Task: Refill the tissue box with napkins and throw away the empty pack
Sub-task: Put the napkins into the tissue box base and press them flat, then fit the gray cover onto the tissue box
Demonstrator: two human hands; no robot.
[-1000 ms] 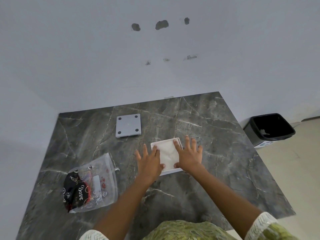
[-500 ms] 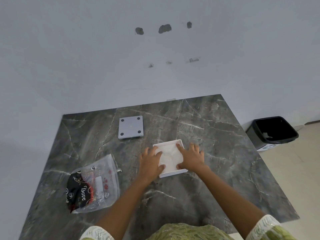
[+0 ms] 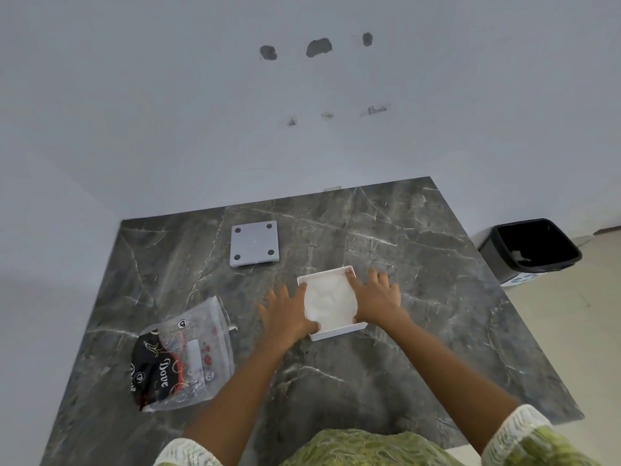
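Observation:
A white square tissue box (image 3: 336, 332) lies open on the dark marble table (image 3: 420, 297), with white napkins (image 3: 329, 301) inside it. My left hand (image 3: 285, 314) rests flat on the box's left edge, thumb on the napkins. My right hand (image 3: 376, 297) lies flat on its right edge, fingers spread and reaching the far corner. The box's grey square lid (image 3: 254, 243), with round dots at its corners, sits apart at the back of the table. The empty clear napkin pack (image 3: 181, 358) with black and red print lies at the front left.
A black waste bin (image 3: 534, 250) stands on the floor to the right of the table, beside the wall. The table's back edge meets a white wall; its right edge drops to pale floor.
Both hands slid slightly over the box edges and flattened. The view shifted a little; box, lid and pack stay where they were.

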